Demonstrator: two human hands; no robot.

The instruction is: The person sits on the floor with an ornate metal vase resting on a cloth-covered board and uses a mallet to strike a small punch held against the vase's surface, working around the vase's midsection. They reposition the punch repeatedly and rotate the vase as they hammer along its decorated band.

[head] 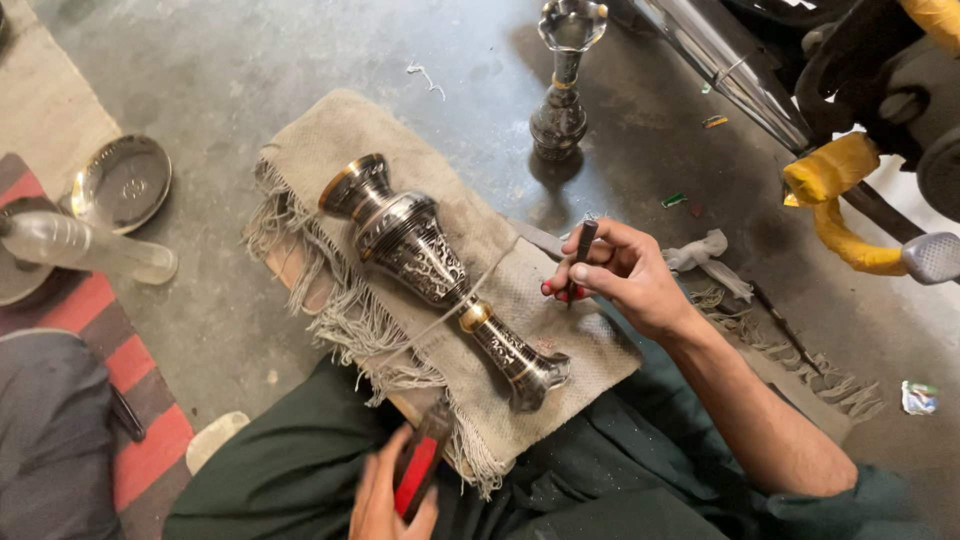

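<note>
Holding the punch (583, 252) in my right hand (625, 275), I pinch it between thumb and fingers, its tip pointing down to the cloth (560, 330) just right of the vase (440, 275). My left hand (385, 500) is closed around a red-handled hammer (420, 468) at the near edge, blurred, so I cannot tell its exact angle.

The vase lies on its side across the cloth on my lap, wide mouth to the far left, foot to the near right, the brass ring between them. It is round, so I think it can roll; the cloth should be bunched under it on both sides.

To work well, I judge that the punch must stand square on the metal before any blow, fingers kept low and away from its top. Light, even taps seem safer than one heavy hit on such fine pattern.

A second vase (563, 85) stands upright on the floor, far from me.
</note>
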